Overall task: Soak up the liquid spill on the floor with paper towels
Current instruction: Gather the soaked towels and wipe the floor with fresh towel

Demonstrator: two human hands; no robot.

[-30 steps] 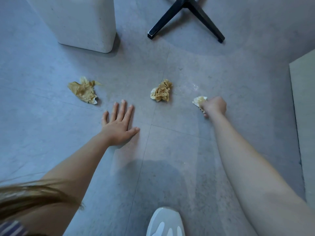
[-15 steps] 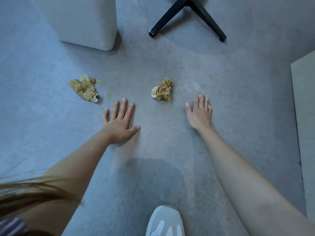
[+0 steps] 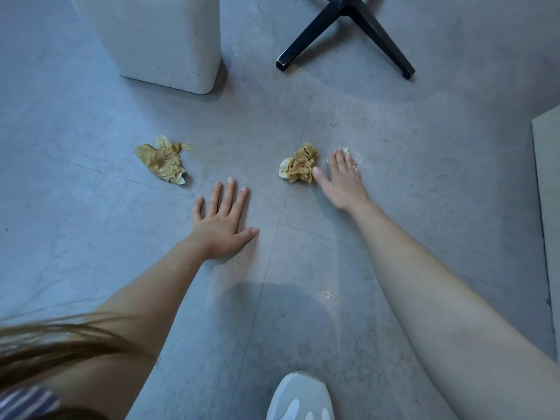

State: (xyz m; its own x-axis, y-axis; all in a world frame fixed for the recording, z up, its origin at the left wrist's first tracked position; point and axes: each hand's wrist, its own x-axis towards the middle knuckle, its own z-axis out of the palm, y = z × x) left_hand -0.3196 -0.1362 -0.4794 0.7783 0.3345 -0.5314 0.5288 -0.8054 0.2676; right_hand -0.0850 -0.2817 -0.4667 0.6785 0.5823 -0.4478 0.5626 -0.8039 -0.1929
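In the head view, I am bracing my left hand (image 3: 222, 221) flat on the floor (image 3: 439, 192), fingers spread wide. I am pressing my right hand (image 3: 344, 180), fingers straight, on a paper towel scrap (image 3: 345, 150). My thumb is lying just beside the soaked wad (image 3: 300, 163), and nudging it could smear liquid. Another stained towel (image 3: 162, 160) is lying to the left, and the chair base (image 3: 345, 28) and white pedestal (image 3: 157, 40) are standing beyond, not blocking me.

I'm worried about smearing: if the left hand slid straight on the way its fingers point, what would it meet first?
Bare grey floor: the left hand points between the flat brown-stained paper towel and the crumpled brown-stained wad, likely missing both.
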